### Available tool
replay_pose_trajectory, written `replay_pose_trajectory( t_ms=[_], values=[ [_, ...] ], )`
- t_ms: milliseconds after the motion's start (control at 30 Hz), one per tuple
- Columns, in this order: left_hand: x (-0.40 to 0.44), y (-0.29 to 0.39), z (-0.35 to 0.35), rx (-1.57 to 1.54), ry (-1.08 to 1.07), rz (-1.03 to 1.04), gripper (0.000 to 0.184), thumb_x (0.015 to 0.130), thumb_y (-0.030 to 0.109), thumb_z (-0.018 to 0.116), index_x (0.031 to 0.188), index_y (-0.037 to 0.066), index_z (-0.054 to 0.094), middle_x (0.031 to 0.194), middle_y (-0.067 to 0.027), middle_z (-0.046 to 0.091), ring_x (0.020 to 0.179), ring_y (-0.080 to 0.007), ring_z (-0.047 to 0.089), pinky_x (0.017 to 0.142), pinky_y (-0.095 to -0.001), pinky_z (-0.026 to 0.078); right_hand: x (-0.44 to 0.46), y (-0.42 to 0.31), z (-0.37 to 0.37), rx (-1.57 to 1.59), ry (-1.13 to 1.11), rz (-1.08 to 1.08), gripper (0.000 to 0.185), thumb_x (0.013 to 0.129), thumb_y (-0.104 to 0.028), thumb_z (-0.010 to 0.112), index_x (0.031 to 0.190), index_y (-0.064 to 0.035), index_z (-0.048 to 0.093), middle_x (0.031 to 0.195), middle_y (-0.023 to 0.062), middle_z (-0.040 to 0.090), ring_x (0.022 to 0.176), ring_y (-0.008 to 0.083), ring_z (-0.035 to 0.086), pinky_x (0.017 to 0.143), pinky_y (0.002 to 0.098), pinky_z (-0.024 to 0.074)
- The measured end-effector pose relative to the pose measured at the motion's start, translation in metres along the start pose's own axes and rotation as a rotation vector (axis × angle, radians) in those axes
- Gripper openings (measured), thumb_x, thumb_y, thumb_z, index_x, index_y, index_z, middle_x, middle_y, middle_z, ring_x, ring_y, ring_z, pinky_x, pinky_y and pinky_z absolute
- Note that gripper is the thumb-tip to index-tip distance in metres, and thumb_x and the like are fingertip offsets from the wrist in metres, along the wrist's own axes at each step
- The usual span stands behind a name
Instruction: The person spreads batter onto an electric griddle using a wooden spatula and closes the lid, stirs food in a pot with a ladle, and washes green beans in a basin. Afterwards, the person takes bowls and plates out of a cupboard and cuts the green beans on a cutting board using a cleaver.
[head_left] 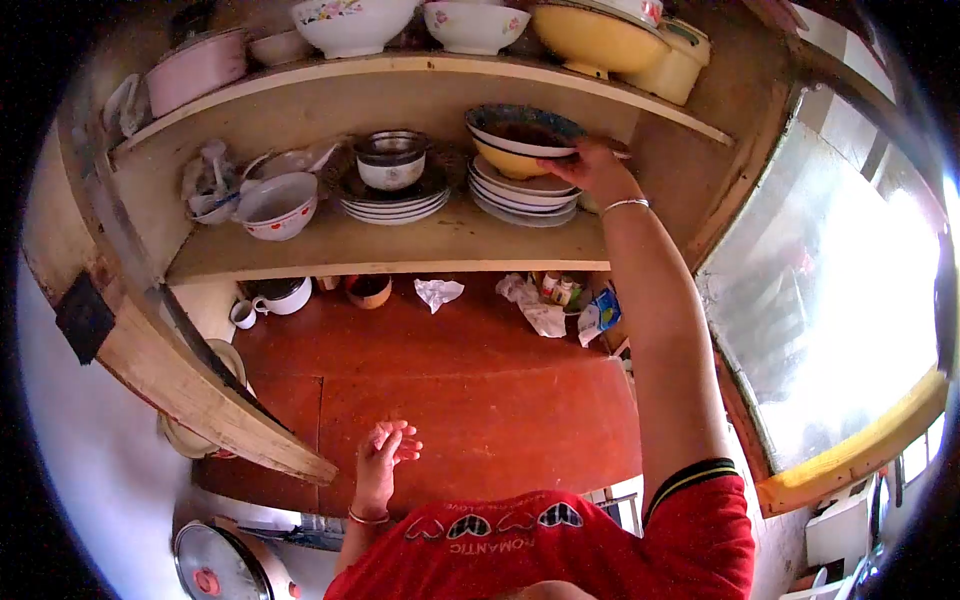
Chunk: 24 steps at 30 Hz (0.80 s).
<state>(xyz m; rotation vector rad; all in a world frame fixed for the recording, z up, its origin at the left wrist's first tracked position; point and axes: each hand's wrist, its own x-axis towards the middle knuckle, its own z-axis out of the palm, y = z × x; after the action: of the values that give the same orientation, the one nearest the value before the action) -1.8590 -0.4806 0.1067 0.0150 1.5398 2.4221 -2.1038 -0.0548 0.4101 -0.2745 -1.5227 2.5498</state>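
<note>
My right hand (597,170) reaches up to the middle shelf, its fingers closed at the right side of a yellow enamel bowl (500,157). A dark-patterned bowl (525,127) with a white rim sits in that yellow bowl. Beneath them is a stack of white plates (525,205). Low in front of the red shirt hovers my left hand (385,455), holding nothing, its fingers loosely bent and apart. Left of the bowls, a small white enamel pot (390,162) rests on another plate stack (397,208).
The upper shelf (430,62) carries floral bowls (476,25), a yellow basin (598,42) and a pink pot (197,72). A white bowl (278,207) stands at middle left. Wooden doors (190,370) flank the cupboard. Cups, crumpled paper (438,292) and packets lie on the red surface (480,400).
</note>
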Motion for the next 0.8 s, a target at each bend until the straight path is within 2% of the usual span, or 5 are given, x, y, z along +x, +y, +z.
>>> replay_pose_trajectory(
  t_ms=[167,267,300,533,800],
  values=[
    [-0.004,0.006,0.002,0.038,0.013,0.0,0.017,0.092,0.015,0.053,0.103,0.002,0.056,0.095,-0.011,0.063,0.075,-0.0198,0.065,0.063,-0.0305,0.053,-0.026,0.004,0.014,0.004,0.058,-0.072,0.029,0.096,-0.023,0.042,0.114,-0.003,0.052,0.119,0.0158,0.056,0.098,0.036,0.059,0.069,0.0496,0.059],
    [-0.008,0.006,0.0,0.027,0.022,-0.014,0.018,0.092,0.015,0.053,0.103,0.002,0.056,0.095,-0.0111,0.064,0.075,-0.0199,0.065,0.063,-0.0306,0.053,-0.063,-0.003,0.024,-0.106,-0.054,-0.185,0.037,0.096,-0.015,0.034,0.122,0.0102,0.041,0.116,0.0265,0.051,0.1,0.0424,0.056,0.084,0.0382,0.0552],
    [-0.009,0.006,0.0,0.026,0.033,-0.014,0.018,0.092,0.015,0.053,0.103,0.002,0.056,0.095,-0.0111,0.064,0.075,-0.02,0.065,0.064,-0.0307,0.053,-0.063,-0.011,0.021,0.022,-0.082,-0.013,0.033,0.097,-0.019,0.038,0.12,0.0035,0.044,0.114,0.0258,0.054,0.094,0.0425,0.059,0.069,0.043,0.0608],
    [-0.02,0.006,0.012,0.018,0.01,-0.018,0.018,0.092,0.015,0.054,0.102,0.001,0.058,0.095,-0.011,0.064,0.076,-0.0209,0.066,0.065,-0.0314,0.054,-0.159,0.008,0.035,-0.102,-0.081,-0.109,0.035,0.091,-0.013,0.04,0.114,0.0133,0.038,0.106,0.0313,0.052,0.092,0.0406,0.059,0.071,0.0391,0.0589],
    [-0.041,0.0,0.016,-0.014,0.008,-0.053,0.019,0.091,0.015,0.053,0.105,0.003,0.058,0.099,-0.0119,0.064,0.078,-0.0225,0.065,0.066,-0.0323,0.054,-0.236,0.12,0.005,-0.018,-0.217,0.214,0.028,0.088,-0.013,0.046,0.108,0.0073,0.048,0.106,0.0196,0.058,0.086,0.0333,0.063,0.077,0.0466,0.0552]
  ],
)
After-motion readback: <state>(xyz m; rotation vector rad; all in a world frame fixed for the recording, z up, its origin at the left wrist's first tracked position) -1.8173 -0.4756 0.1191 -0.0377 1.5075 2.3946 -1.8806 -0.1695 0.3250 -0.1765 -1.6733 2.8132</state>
